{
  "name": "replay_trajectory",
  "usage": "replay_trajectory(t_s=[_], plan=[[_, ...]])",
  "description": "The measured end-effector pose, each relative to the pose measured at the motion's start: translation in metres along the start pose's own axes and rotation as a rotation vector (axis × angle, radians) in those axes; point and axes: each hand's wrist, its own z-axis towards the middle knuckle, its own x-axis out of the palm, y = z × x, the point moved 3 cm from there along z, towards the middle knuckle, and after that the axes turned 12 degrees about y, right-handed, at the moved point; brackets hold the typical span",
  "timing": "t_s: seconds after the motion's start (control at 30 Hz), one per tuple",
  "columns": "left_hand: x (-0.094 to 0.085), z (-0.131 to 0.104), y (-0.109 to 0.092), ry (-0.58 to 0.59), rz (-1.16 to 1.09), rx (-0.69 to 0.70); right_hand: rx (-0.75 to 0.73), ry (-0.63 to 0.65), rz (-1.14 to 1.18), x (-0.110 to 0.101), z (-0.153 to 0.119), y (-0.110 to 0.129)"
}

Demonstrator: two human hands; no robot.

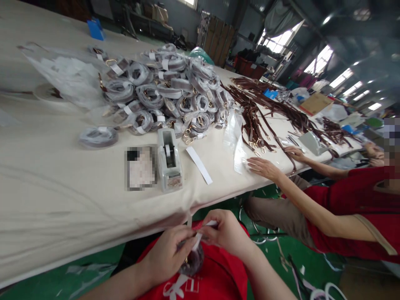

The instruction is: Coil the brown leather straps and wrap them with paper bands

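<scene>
Low in the view, over my lap, a coiled strap [193,263] in clear wrap is held by my left hand [170,252], whose fingers close round its upper side. My right hand [223,233] pinches a white paper strip [198,241] that lies against the coil's top. The two hands nearly touch at the strip. On the table beyond them stands a grey tape dispenser [169,160], with another white strip [199,165] lying to its right.
A large heap of wrapped coils [175,87] covers the table's middle. Brown straps [253,114] lie to the right. Beside me a person in red reaches over plastic bags [236,141]. One wrapped coil [98,137] sits apart at left, and a blue object [96,29] stands farther back.
</scene>
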Motion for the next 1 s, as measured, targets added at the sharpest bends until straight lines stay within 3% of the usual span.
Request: replay_trajectory(t_s=[0.1,0.2,0.37,0.5,0.63,0.77,0.87,0.93,1.0], plan=[[0.006,0.001,0.001,0.078,0.111,0.025,0.037,0.014,0.268,0.009,0.011,-0.020],[0.009,0.000,0.004,0.052,0.135,0.035,0.025,0.016,0.483,0.012,0.015,-0.035],[0.013,-0.001,0.000,0.045,0.114,0.108,0.234,0.031,0.807,0.020,0.016,-0.057],[0.014,-0.002,-0.005,0.028,0.093,0.172,0.187,0.078,0.806,0.038,0.015,-0.050],[0.010,-0.004,-0.009,-0.017,0.066,0.178,0.098,-0.097,0.793,0.048,0.009,-0.038],[0.003,-0.001,-0.008,-0.083,0.055,0.027,0.014,-0.234,0.628,0.048,0.002,-0.030],[0.004,0.004,-0.004,-0.049,-0.036,-0.102,0.015,-0.300,0.496,0.048,0.002,-0.031],[0.005,0.007,0.000,-0.036,-0.119,-0.161,0.034,-0.292,0.481,0.047,0.004,-0.033],[0.007,0.008,0.004,-0.040,-0.206,-0.225,0.058,-0.196,0.498,0.046,0.005,-0.034]])
